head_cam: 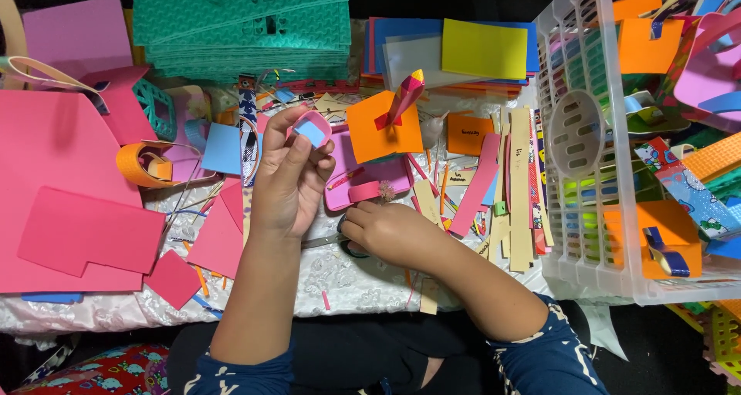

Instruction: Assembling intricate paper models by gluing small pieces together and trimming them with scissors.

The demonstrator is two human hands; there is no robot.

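— Hands, what are they doing?
— Left hand pinches a small pink foam loop with a blue patch, raised over the table's middle. Right hand, just right and nearer, lies closed over scissors.
— Nearby?
— A white basket at right.

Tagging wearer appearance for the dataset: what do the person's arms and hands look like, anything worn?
Both hands, left hand and right hand, are bare: no gloves, and no rings or watch that I can see. Forearms are uncovered. Dark navy sleeves with small white markings are pushed up to around the elbows on both arms. No cables or straps show.
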